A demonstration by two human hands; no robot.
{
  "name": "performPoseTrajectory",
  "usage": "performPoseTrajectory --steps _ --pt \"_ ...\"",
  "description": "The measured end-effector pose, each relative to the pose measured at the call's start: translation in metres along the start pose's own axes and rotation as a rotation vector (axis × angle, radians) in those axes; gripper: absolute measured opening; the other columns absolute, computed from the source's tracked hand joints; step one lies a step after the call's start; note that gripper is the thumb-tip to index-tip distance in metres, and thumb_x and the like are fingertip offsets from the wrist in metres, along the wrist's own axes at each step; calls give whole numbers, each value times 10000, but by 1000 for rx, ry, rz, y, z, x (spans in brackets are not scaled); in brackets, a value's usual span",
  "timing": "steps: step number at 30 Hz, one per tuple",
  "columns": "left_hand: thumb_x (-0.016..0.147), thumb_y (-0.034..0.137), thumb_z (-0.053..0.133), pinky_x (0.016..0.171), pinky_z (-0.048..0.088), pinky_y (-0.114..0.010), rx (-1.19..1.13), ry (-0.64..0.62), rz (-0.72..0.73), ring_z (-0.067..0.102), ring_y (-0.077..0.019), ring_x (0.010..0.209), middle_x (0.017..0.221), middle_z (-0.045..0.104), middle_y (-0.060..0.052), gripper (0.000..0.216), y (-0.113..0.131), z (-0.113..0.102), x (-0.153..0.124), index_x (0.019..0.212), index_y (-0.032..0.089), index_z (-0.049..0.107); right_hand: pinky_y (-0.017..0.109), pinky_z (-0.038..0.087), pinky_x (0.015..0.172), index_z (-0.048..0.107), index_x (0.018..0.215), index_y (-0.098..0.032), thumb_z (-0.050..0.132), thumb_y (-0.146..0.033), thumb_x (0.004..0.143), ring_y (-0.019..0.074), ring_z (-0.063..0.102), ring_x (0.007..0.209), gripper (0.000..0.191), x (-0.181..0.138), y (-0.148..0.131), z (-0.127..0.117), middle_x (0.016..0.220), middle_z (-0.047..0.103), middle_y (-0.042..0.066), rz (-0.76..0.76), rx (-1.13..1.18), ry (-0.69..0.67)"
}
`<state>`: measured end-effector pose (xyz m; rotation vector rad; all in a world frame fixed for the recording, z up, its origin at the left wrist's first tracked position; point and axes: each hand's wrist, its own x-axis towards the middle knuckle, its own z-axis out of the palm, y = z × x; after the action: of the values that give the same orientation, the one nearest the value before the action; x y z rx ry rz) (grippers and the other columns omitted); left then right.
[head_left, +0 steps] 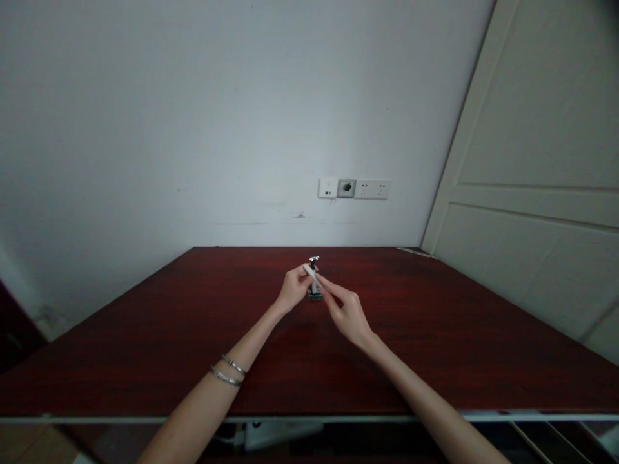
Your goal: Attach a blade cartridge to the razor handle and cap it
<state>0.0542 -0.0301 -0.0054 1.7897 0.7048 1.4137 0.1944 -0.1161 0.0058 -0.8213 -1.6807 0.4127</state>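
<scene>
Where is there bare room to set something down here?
The table looks bare from the left hand out to its left edge, and rightward from the right hand towards the door. It's crowded mid-table, where both hands meet at a white stick by a small stand.

White strip (311, 273) slanted before upright silver-topped stand (314, 289).

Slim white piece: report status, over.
Left grip, right grip: both pinching slim white piece. Piece slanted, upper end leftward. Small upright stand behind it; contact unclear.
</scene>
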Motion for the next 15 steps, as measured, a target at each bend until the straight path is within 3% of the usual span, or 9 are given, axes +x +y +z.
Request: performPoseTrajectory --steps 3,8,11,15 --pt "754 223 577 663 516 -278 -47 -42 -28 631 -142 664 780 657 -44 200 0 0 0 922 115 578 406 437 928 517 1257 -207 441 -297 871 238 568 1072 404 1 2 1 1220 575 57 47 -8 125" --pt "717 212 617 695 503 -264 17 -11 9 626 -160 742 802 661 -58 183 4 -3 1 867 111 595 399 441 924 576 1194 -236 448 -264 874 229 585 1048 346 4 2 -3 1162 616 45 -72 -33 -112" --pt "705 245 627 661 514 -287 -77 -54 -22 633 -167 672 741 648 -47 200 10 -5 1 844 110 577 371 470 886 569 1199 -247 455 -268 875 215 606 1010 345 16 7 -15 1141 630 44 -129 -111 -88" --pt "709 323 617 492 506 -281 -200 -70 -177 624 -172 529 653 612 -15 275 24 -3 -3 880 130 520 328 481 865 591 1171 -268 485 -292 862 203 612 1000 327 40 16 -33 1117 644 27 -128 -267 -46"
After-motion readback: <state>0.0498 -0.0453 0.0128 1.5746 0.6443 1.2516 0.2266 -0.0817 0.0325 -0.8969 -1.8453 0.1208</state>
